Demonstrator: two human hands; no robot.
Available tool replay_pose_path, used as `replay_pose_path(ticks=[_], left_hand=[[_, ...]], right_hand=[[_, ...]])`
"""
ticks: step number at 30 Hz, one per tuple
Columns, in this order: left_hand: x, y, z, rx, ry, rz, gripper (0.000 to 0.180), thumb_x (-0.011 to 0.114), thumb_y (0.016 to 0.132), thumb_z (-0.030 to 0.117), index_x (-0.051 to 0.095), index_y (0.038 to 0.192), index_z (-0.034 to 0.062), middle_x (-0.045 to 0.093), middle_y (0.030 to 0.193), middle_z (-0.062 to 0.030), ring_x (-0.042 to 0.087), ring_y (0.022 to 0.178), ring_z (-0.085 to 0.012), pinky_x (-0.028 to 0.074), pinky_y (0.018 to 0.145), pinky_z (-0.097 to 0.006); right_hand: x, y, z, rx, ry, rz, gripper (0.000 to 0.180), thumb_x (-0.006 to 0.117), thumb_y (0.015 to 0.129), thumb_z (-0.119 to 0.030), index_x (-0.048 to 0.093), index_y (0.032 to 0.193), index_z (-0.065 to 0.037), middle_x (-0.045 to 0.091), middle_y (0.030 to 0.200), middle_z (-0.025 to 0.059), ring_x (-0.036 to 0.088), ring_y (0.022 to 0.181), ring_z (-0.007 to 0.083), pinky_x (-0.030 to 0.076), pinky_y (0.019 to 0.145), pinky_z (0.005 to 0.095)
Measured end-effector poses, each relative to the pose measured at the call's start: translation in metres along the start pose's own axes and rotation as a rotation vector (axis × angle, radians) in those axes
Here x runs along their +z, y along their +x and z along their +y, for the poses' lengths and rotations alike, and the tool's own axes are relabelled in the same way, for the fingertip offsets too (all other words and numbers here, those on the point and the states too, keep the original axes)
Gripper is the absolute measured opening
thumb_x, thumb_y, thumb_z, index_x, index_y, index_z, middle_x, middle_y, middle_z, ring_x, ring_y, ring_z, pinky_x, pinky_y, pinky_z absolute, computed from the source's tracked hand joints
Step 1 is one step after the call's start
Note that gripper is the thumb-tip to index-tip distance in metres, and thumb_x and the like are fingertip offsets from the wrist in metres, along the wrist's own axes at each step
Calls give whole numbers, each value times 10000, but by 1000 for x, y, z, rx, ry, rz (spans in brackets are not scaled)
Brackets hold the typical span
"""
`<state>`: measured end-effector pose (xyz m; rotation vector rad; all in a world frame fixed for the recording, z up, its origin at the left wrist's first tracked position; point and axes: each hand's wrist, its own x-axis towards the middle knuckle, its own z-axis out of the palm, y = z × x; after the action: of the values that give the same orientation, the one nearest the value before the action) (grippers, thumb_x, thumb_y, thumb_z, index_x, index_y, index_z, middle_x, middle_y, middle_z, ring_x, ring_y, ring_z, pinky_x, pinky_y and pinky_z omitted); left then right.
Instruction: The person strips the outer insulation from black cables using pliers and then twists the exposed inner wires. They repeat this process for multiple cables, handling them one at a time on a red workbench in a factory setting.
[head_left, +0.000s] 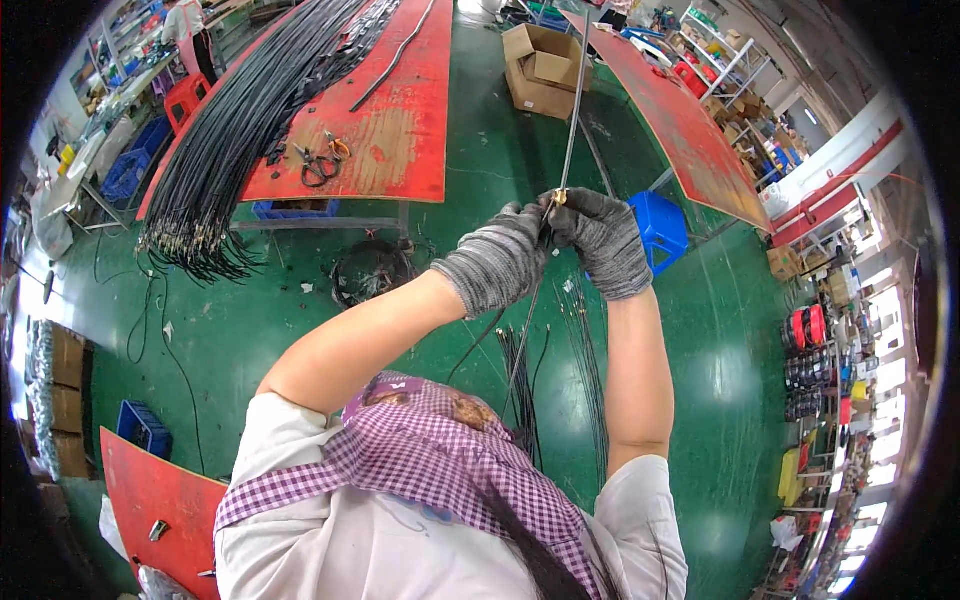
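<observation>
Both my hands, in grey knit gloves, meet in front of me at chest height. My left hand (498, 258) is closed, with its fingertips round a thin black cable (522, 345) that hangs down below it. Beside it my right hand (606, 242) is closed at a small brass fitting (560, 197), which shows between thumb and fingers. From this fitting a long, thin grey rod or tube (574, 120) runs up and away. The gloves hide where cable and fitting come together. More black cables (590, 360) hang or lie below my hands.
A thick bundle of black cables (250, 110) covers part of the red table (425, 120), near pliers (318, 168). Another red table (690, 130) stands right, with a blue stool (658, 228) beside it. Cardboard boxes (545, 85) sit between. A cable coil (370, 272) lies on the floor.
</observation>
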<state>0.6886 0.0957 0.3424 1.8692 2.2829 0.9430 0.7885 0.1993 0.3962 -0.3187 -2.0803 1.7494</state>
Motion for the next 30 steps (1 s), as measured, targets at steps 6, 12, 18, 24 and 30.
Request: replay_pose_path(ticks=[6,12,18,24,30], left_hand=[[-13,9,15,30,80,-44,278,442,699,113,477,937,-25,519,867,-216,503,787,-326,396,746,-368],[-21,12,25,131,120,-38,310,455,765,186,480,995,-21,545,882,-197,528,822,-295,419,750,-336],[-21,9,23,-162,-1432,-338,323,393,871,299,484,1006,20,527,724,-32,516,636,-130,438,616,-275],[1,6,54,-267,-1372,128,237,387,880,251,493,906,40,396,570,24,355,476,-55,324,444,-197],[14,13,55,-230,-1228,399,209,412,873,213,496,933,31,433,596,28,382,492,-44,311,436,-175]], right_hand=[[-5,-2,-1,-43,-50,-1,201,637,706,-145,618,872,-34,615,755,44,543,641,92,439,595,230],[-14,-8,-16,-140,-421,34,198,604,739,-173,606,877,-31,612,761,65,552,653,106,443,620,233],[-33,-10,-25,-41,-109,-109,191,603,748,-180,605,866,-30,605,756,33,535,679,86,437,640,239],[-34,0,-11,-133,8,-58,238,610,744,-237,603,867,-33,599,762,23,523,716,81,419,641,229],[-33,14,9,-226,166,-88,248,617,738,-255,593,849,-34,579,756,5,512,719,81,415,639,226]])
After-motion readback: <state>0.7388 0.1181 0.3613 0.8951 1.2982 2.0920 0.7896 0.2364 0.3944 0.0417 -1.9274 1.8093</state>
